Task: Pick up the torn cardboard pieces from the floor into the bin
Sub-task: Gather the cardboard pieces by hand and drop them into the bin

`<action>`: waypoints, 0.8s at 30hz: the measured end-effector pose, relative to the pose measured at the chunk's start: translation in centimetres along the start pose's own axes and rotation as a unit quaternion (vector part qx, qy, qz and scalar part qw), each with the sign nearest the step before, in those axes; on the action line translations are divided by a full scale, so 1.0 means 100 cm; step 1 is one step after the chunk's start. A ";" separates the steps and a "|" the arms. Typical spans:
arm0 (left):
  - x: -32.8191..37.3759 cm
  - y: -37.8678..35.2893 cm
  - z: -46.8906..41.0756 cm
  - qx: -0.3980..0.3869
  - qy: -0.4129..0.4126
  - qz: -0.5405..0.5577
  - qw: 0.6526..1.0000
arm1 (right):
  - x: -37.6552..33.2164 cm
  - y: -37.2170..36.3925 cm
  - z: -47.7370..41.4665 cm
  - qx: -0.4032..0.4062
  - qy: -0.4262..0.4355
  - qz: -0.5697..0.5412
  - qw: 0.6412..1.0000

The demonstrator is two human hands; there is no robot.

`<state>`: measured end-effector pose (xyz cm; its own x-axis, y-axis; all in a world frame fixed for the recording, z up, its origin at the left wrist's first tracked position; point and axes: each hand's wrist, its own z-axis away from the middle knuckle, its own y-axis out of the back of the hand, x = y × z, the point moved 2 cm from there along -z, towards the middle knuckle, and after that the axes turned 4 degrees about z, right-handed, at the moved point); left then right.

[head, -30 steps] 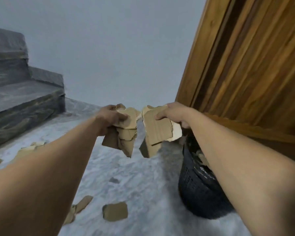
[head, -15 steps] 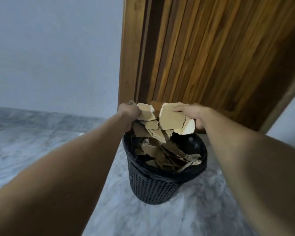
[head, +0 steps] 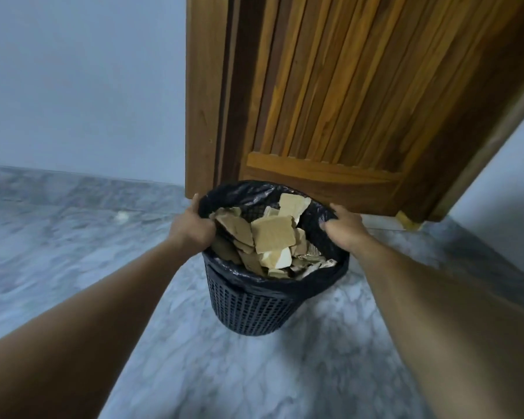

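Torn cardboard pieces [head: 273, 237] lie heaped inside the black mesh bin [head: 248, 309], which stands on the marble floor [head: 73, 237] before a wooden door [head: 330, 101]. Left hand [head: 191, 229] grip is curled over the bin liner [head: 242, 192] at the rim; right hand [head: 344, 226] grip closes on the opposite rim. Neither holds cardboard. Step in hand: deposit apparently complete. Next move, as judged: release the rim and check the floor for remaining pieces.

Black mesh bin [head: 248, 306], gridded with small square holes, lined with a glossy black bag [head: 321, 276]. Tan and pale beige cardboard pieces [head: 273, 237], cream at the torn edges. Grey-white marbled floor [head: 254, 373] with darker veins. Plain pale blue-grey wall [head: 82, 80]. Warm orange-brown door [head: 345, 95], streaked in dark vertical slats.
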<state>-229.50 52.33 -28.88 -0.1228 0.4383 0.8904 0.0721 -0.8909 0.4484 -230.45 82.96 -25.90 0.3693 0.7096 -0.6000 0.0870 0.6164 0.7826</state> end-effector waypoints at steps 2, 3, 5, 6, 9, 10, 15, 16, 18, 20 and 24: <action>-0.008 -0.003 0.006 -0.033 0.066 0.145 0.987 | 0.012 -0.005 0.004 -0.048 -0.018 -0.076 0.996; -0.009 -0.002 0.007 -0.042 0.082 0.197 0.976 | 0.012 -0.007 0.004 -0.050 -0.020 -0.111 0.992; -0.013 0.005 0.008 -0.043 0.091 0.248 0.964 | 0.005 -0.011 0.001 -0.045 -0.022 -0.142 0.989; -0.015 0.011 0.008 -0.039 0.092 0.256 0.962 | -0.002 -0.015 -0.003 -0.048 -0.016 -0.144 0.988; -0.024 0.043 0.007 -0.031 0.098 0.268 0.958 | -0.034 -0.034 -0.009 -0.055 0.010 -0.140 0.989; -0.028 0.056 0.007 -0.019 0.099 0.264 0.959 | -0.049 -0.042 -0.008 -0.056 0.022 -0.140 0.988; -0.044 0.139 0.003 0.041 0.109 0.248 0.962 | -0.135 -0.094 -0.006 -0.073 0.048 -0.148 0.985; -0.050 0.158 0.001 0.055 0.113 0.250 0.960 | -0.153 -0.107 -0.011 -0.088 0.059 -0.149 0.983; -0.063 0.197 -0.003 0.093 0.122 0.252 0.955 | -0.193 -0.138 -0.016 -0.111 0.083 -0.159 0.977; -0.077 0.235 -0.006 0.119 0.128 0.248 0.953 | -0.229 -0.171 -0.015 -0.122 0.110 -0.174 0.971; -0.107 0.299 -0.007 0.178 0.129 0.237 0.946 | -0.288 -0.250 -0.034 -0.145 0.128 -0.205 0.960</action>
<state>-226.75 20.88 -25.02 -0.2273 -0.0853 0.9701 0.5028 -0.8634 0.0419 -246.42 48.31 -28.75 0.1167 0.4250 -0.8976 -0.0978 0.9043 0.4155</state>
